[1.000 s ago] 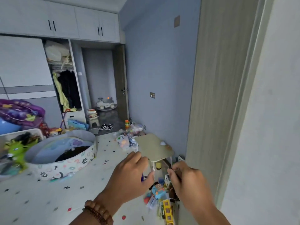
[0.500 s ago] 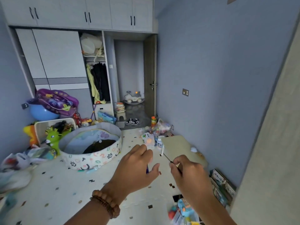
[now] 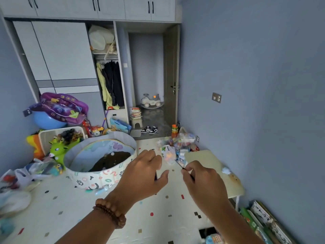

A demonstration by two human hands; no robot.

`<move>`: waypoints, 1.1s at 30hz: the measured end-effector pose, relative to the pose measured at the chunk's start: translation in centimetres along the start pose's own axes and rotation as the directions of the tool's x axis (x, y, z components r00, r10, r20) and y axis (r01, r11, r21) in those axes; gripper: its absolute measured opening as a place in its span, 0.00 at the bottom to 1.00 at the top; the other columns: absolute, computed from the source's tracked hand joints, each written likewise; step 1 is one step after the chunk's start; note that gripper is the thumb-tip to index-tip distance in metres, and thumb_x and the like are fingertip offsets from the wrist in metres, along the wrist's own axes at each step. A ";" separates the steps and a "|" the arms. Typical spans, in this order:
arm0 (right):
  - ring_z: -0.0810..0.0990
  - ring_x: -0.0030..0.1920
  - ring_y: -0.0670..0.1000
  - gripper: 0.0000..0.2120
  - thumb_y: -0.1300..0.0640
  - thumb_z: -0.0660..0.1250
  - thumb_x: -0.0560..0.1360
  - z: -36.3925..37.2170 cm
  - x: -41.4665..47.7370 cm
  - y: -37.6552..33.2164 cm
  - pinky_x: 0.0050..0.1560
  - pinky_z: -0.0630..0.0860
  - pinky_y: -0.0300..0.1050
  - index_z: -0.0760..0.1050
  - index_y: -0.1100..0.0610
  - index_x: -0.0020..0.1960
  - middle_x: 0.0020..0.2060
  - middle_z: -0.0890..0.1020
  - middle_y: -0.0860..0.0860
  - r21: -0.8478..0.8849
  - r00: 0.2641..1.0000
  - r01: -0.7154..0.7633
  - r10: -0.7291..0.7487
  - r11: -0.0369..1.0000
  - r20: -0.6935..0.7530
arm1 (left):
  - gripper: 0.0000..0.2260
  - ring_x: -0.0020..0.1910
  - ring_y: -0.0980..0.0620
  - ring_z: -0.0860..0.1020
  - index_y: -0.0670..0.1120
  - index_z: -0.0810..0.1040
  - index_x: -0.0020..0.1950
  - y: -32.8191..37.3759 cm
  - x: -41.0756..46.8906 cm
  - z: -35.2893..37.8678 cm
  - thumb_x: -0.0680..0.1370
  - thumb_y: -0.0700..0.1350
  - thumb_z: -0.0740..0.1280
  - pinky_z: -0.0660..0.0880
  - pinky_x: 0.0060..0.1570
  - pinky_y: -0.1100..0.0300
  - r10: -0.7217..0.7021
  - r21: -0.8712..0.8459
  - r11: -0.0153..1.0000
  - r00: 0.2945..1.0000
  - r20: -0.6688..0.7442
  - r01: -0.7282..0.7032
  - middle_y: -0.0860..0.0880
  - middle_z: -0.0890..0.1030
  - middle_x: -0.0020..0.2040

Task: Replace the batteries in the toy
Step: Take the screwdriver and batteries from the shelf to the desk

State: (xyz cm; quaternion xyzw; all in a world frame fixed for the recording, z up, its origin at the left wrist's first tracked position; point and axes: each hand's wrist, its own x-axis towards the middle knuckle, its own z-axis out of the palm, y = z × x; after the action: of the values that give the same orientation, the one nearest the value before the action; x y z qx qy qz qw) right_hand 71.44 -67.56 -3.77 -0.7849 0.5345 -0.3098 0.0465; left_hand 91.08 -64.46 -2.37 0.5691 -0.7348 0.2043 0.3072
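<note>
Above the speckled floor mat [image 3: 52, 205], the right hand [image 3: 204, 182] is pinching a thin, stiff, light screwdriver [image 3: 181, 166] near its tip, the left hand [image 3: 142, 175] is clasping a small dark item, unidentifiable, likely slippery; the toy is not discernible.

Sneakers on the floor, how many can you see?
2: a black-and-white pair side by side in the doorway, left sneaker and right sneaker, beside the small stool. Clutter may hide others.
</note>
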 end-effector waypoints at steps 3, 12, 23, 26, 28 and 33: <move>0.84 0.41 0.49 0.12 0.42 0.59 0.81 3.0 4.4 -0.3 0.41 0.81 0.47 0.76 0.46 0.56 0.39 0.86 0.47 -0.007 1.000 -0.022 0.022 1.000 -0.007 | 0.13 0.36 0.55 0.71 0.48 0.76 0.39 -3.7 2.9 3.1 0.72 0.57 0.69 0.75 0.30 0.59 0.008 -0.007 1.000 1.000 -0.005 -0.008 0.52 0.74 0.36; 0.83 0.41 0.48 0.12 0.42 0.60 0.81 11.0 17.9 -2.2 0.40 0.79 0.44 0.77 0.46 0.56 0.36 0.85 0.46 -0.017 0.995 -0.098 0.097 0.995 -0.036 | 0.11 0.37 0.58 0.64 0.47 0.76 0.38 -16.3 12.4 10.5 0.71 0.54 0.71 0.66 0.32 0.66 0.090 -0.046 0.995 0.995 -0.036 -0.091 0.52 0.74 0.35; 0.83 0.40 0.47 0.12 0.42 0.59 0.81 17.8 30.9 2.1 0.40 0.80 0.45 0.78 0.46 0.55 0.38 0.86 0.45 -0.030 0.969 -0.245 0.244 0.969 -0.034 | 0.11 0.36 0.59 0.62 0.48 0.77 0.38 -24.4 22.1 22.1 0.72 0.54 0.72 0.57 0.36 0.74 0.139 -0.132 0.982 0.990 0.035 -0.133 0.52 0.75 0.35; 0.83 0.39 0.47 0.12 0.42 0.59 0.81 20.4 34.9 4.3 0.40 0.81 0.46 0.78 0.46 0.55 0.37 0.86 0.45 -0.036 0.961 -0.275 0.274 0.961 -0.029 | 0.11 0.37 0.59 0.62 0.48 0.77 0.38 -25.8 25.3 25.7 0.72 0.54 0.71 0.53 0.37 0.77 0.161 -0.135 0.979 0.986 0.047 -0.153 0.52 0.75 0.35; 0.83 0.38 0.48 0.11 0.42 0.60 0.81 22.0 37.7 6.0 0.40 0.81 0.47 0.78 0.46 0.54 0.36 0.85 0.46 -0.035 0.956 -0.291 0.290 0.956 -0.036 | 0.11 0.36 0.58 0.62 0.48 0.76 0.38 -26.9 27.7 28.4 0.73 0.54 0.70 0.53 0.37 0.77 0.177 -0.141 0.976 0.983 0.057 -0.168 0.52 0.74 0.35; 0.83 0.42 0.49 0.12 0.42 0.58 0.81 24.6 44.6 11.0 0.42 0.79 0.45 0.76 0.45 0.55 0.38 0.86 0.46 -0.053 0.930 -0.369 0.367 0.928 -0.031 | 0.10 0.36 0.58 0.61 0.48 0.77 0.38 -28.6 34.8 35.4 0.71 0.53 0.71 0.56 0.37 0.76 0.239 -0.194 0.955 0.970 0.051 -0.225 0.52 0.74 0.36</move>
State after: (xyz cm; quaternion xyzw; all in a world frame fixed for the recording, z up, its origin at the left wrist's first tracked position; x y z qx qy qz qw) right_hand 86.28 -117.31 -8.47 -0.6686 0.6815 -0.2880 0.0753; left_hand 105.18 -119.88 -5.73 0.4546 -0.8234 0.1480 0.3056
